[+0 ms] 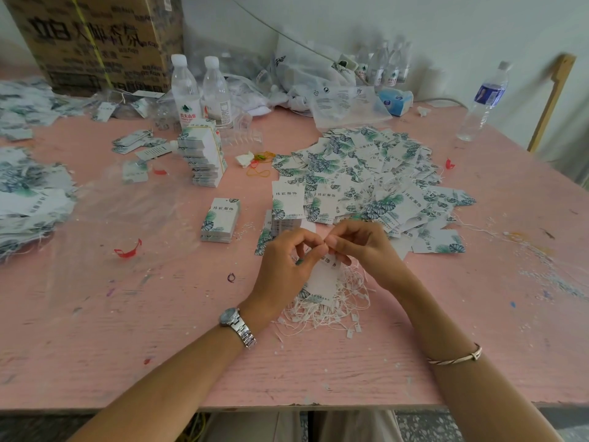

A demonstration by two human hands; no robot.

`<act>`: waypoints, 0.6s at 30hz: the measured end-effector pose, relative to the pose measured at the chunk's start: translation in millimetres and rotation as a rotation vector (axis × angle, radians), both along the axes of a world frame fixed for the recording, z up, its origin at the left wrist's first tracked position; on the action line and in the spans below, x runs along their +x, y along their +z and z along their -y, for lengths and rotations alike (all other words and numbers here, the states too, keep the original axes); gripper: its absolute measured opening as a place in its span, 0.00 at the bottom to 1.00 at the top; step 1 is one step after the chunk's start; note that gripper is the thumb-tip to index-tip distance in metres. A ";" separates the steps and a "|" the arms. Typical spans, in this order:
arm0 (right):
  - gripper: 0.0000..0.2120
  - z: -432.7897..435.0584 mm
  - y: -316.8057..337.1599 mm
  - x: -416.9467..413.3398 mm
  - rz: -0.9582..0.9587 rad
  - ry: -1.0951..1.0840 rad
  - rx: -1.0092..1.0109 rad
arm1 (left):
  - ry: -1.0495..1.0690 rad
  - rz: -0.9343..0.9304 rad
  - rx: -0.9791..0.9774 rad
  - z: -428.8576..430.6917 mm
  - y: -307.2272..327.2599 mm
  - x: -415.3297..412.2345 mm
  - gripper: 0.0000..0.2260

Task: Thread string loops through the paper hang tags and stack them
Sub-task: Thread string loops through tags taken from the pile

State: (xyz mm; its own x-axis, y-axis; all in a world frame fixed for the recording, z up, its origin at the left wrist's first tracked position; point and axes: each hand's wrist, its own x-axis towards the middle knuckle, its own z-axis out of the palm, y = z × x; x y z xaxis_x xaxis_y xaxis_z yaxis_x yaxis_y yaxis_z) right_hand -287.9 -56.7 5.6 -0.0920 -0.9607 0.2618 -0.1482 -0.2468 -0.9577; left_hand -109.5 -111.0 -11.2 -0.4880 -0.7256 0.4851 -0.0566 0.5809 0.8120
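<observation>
- A silver watch [230, 316] sits on the left wrist, and a thin bracelet [455, 358] sits on the right arm.
- Both arms reach over the near edge of the pink desk [159, 346].
- A pile of strings [328, 311], white and tangled, lies on the desk just under the hands.
- One tag [322, 279] is held up over that pile. It is white with green leaves and hangs down from the fingers.
- The left hand [283, 266] has curled fingers and pinches the tag near its top.
- The right hand [363, 247] also has curled fingers and pinches at the top of the tag. The fingertips of both hands touch there. I cannot tell if a string is between them.
- A red plastic bit [127, 250] lies off to the left.
- A small stack of tags [220, 220] stands a little past the left hand.
- Another stack of tags [285, 223] stands just behind the hands.
- A big heap of tags [366, 173] with strings on them spreads out behind the right hand.
- More loose tags [28, 199] lie at the left edge.
- A tall stack of tags [204, 157] stands farther back, with some rubber bands [259, 172] near it.
- Two water bottles [185, 87] stand behind the tall stack.
- A cardboard box [95, 39] is in the far left corner.
- One more bottle [484, 100] stands far off on the right.
</observation>
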 end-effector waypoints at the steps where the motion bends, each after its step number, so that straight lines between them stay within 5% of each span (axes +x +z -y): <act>1: 0.08 0.0 -0.7 0.2 -0.001 0.013 0.003 | 0.002 0.001 -0.008 -0.1 0.0 0.4 0.02; 18: 0.07 0.6 -2.6 2.8 0.020 0.051 -0.019 | 0.065 0.021 -0.061 -3.1 -0.6 1.2 0.03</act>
State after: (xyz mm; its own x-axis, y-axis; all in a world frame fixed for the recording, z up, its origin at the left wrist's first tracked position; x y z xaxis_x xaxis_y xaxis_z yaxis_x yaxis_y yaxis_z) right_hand -285.1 -57.3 3.1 -0.0480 -0.9591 0.2791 -0.1155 -0.2722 -0.9553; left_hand -108.3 -107.8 -11.7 -0.4516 -0.7253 0.5197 -0.1123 0.6240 0.7733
